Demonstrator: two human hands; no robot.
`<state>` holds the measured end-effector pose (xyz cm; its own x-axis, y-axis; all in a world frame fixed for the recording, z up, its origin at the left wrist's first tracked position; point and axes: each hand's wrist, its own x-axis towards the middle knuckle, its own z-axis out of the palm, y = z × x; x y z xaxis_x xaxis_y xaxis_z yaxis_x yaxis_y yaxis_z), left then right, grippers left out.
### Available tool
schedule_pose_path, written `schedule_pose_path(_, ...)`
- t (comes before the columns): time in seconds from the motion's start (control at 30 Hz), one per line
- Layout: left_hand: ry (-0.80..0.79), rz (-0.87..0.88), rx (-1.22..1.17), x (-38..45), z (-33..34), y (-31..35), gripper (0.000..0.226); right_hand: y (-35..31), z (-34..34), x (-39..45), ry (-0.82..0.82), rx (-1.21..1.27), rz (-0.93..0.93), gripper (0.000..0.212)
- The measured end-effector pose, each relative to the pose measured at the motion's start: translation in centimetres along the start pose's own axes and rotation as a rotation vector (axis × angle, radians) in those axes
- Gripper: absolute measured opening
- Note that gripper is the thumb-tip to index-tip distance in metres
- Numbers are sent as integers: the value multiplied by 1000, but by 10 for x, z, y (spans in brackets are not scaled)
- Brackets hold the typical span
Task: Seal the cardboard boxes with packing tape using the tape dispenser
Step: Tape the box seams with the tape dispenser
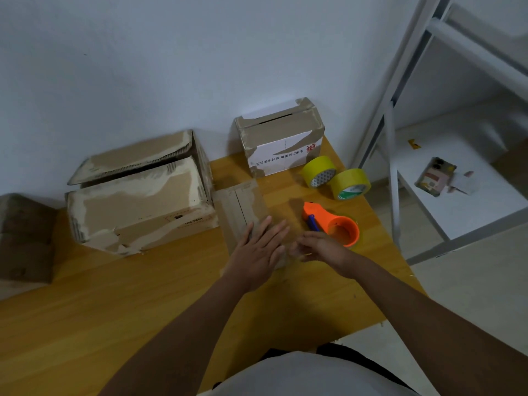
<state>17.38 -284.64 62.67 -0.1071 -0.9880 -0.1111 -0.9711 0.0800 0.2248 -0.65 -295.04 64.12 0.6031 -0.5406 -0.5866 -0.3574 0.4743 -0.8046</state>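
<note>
Cardboard dominates the wooden surface [114, 304]: at the middle of the frame lies a small flat box [243, 210] with its flaps closed, and the left hand [257, 252] rests on its near end with fingers [274, 232] straight and spread, gripping nothing. Just right of it, the right hand [317, 247] hovers near the box's edge with fingers loosely curled; whether it pinches anything cannot be told. Beyond that hand, an orange tape dispenser [334, 224] lies on its side. Two yellow tape rolls [337, 178] stand touching each other further up, beside a white-printed box [280, 141]. A large worn box [137, 201], top flap ajar, sits at centre left against the wall.
</note>
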Motion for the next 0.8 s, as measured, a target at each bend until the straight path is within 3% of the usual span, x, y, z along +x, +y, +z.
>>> schedule_pose_path(0.17, 14, -5, 20, 0, 1, -1, 58, -9, -7, -7, 68, -339, -188, 2)
schedule_pose_path(0.23, 13, -3, 13, -1, 2, -1, 58, -11, -11, -9, 91, -405, -245, 9)
schedule_pose_path(0.4, 12, 59, -88, -1, -3, -6, 56, -6, -8, -11, 195, -402, -266, 17)
schedule_pose_path(0.57, -48, 140, 114, -14, 2, -23, 59, 3, -4, -13, 235, -430, -284, 11)
schedule_pose_path(0.8, 85, 194, 262, -15, 11, -18, 63, 7, 1, -18, 311, -400, -364, 10)
